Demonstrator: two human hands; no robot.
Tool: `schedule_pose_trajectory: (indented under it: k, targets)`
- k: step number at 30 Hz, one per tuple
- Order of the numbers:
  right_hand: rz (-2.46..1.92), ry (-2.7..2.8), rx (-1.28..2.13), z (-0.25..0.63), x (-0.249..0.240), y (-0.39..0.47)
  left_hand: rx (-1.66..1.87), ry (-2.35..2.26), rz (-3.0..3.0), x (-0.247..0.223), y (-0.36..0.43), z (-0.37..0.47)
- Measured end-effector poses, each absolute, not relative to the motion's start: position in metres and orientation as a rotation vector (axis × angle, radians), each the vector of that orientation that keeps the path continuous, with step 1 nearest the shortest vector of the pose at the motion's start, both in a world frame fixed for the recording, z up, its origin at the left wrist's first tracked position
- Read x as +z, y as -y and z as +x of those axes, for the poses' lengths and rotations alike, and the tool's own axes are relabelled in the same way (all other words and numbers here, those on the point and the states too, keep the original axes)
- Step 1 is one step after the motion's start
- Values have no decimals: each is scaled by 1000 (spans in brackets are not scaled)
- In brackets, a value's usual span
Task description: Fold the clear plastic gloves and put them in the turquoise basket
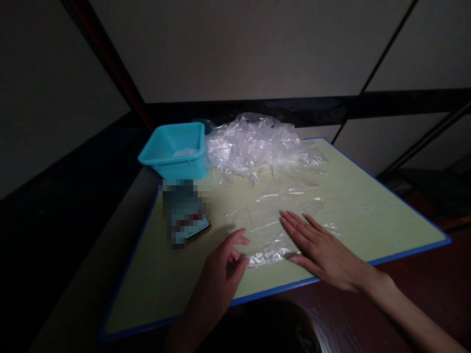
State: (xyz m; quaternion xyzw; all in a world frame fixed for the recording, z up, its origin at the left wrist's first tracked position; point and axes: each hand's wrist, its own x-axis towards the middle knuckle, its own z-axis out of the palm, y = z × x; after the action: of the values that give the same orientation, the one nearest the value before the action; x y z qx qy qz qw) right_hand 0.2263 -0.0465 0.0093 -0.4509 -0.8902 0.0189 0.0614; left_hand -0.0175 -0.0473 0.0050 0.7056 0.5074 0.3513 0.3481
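Observation:
A clear, thin plastic bag [263, 220] lies spread on the table in front of me, its near edge crumpled and shiny. My right hand [312, 242] presses flat on its right part, fingers stretched out and the thumb apart. At the bag's lower left corner is my left hand [226, 260], fingers loosely bent, with a gap between thumb and forefinger. Nothing shows in its grasp; whether it touches the plastic is hard to tell. Just beyond the bag sits a loose heap of clear plastic [257, 144], crinkled and reflecting light.
A turquoise plastic basin [172, 164] with something whitish inside stands at the back left. In front of it lies a phone [200, 230], mostly blurred out. The pale yellow table [382, 220] has a blue edge. Light panels with dark trim rise behind it.

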Motion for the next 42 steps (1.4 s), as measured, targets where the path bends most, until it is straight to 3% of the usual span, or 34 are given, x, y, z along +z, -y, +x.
schedule_pose_trajectory:
  k: [15, 24, 42]
  targets:
    - [-1377, 2661, -14, 231, 11, 51, 988, -1560, 2329, 5, 58, -5]
    - [-1321, 2717, 21, 237, 9, 50, 475, -1284, 2654, 13, 70, 68]
    - [-1276, 2738, 20, 234, 5, 50, 391, -1330, 2801, -1, 70, 64]
